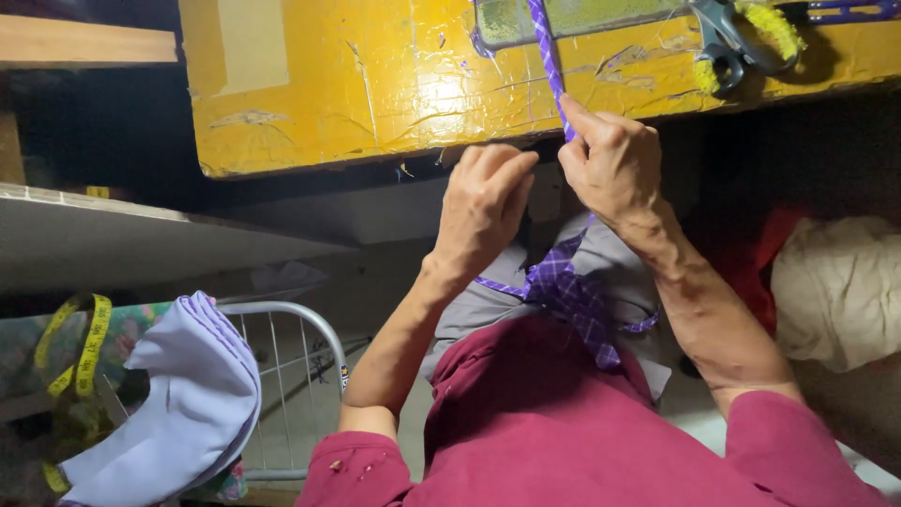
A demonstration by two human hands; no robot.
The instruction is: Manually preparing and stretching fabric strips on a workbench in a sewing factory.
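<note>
A narrow purple checked fabric strip (547,56) runs from the yellow tabletop (375,84) down to my lap, where more of the same purple checked cloth (572,296) lies on grey fabric. My right hand (610,160) is closed on the strip at the table's near edge, thumb and fingers pinching it. Just to its left my left hand (483,202) has its fingers curled at the table's edge; the part of the strip below my hands is hidden, so its grip is unclear.
Scissors with grey handles (727,42) and a yellow fluffy wrap lie at the table's far right. A yellow tape measure (84,343) and pale lilac cloth (188,394) hang over a white wire rack (291,376) at left. A cream bundle (835,286) sits right.
</note>
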